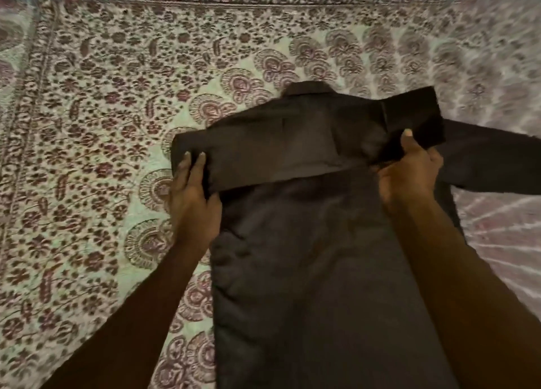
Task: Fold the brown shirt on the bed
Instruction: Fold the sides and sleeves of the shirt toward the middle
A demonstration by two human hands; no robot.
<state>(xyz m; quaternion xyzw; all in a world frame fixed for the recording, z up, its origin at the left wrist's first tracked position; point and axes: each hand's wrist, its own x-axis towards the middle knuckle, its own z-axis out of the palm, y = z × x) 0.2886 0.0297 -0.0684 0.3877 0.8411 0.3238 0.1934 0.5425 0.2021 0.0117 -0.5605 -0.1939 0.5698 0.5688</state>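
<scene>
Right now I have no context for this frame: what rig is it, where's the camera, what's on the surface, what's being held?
There is no robot here. A person works with two bare hands, and the single picture comes from a wide-angle camera worn on their head, looking forward and down, so the arms enter from the bottom edge.

The surface is a bed covered with a floral patterned bedsheet. On it lies a brown shirt, collar pointing away from the person. One sleeve has been folded across the shirt's upper part as a horizontal band. The other sleeve stretches out to the right.

The left hand grips the left end of that folded band, fingers on top. The right hand pinches the band's cuff end near the right shoulder, thumb on top.
</scene>
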